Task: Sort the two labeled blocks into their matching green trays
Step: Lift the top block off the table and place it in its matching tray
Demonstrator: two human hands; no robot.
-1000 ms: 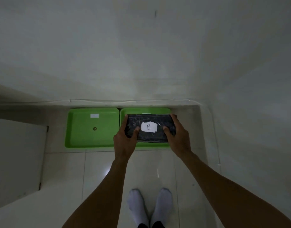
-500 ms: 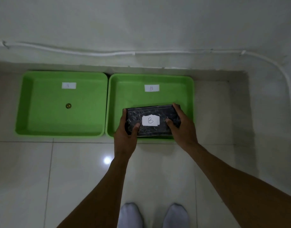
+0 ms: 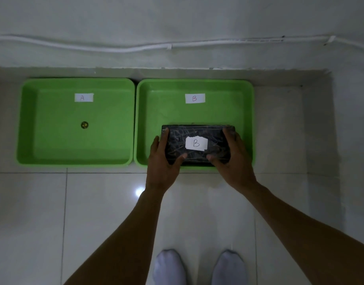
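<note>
A black wrapped block (image 3: 197, 133) with a white label "B" is held over the near half of the right green tray (image 3: 195, 116), which carries a "B" label on its floor. My left hand (image 3: 163, 161) grips the block's left end and my right hand (image 3: 231, 161) grips its right end. Whether the block touches the tray floor I cannot tell. The left green tray (image 3: 53, 124) has an "A" label and a small round gold thing (image 3: 84, 124) in its middle. No second block is in view.
Both trays sit side by side on a white tiled floor against a white wall (image 3: 177, 17). A white cable (image 3: 115, 48) runs along the wall above them. My two feet in white socks (image 3: 199, 266) stand at the bottom edge.
The view has tilted down and closed in on the trays. Both hands have lowered the block B toward the near half of the tray B.
</note>
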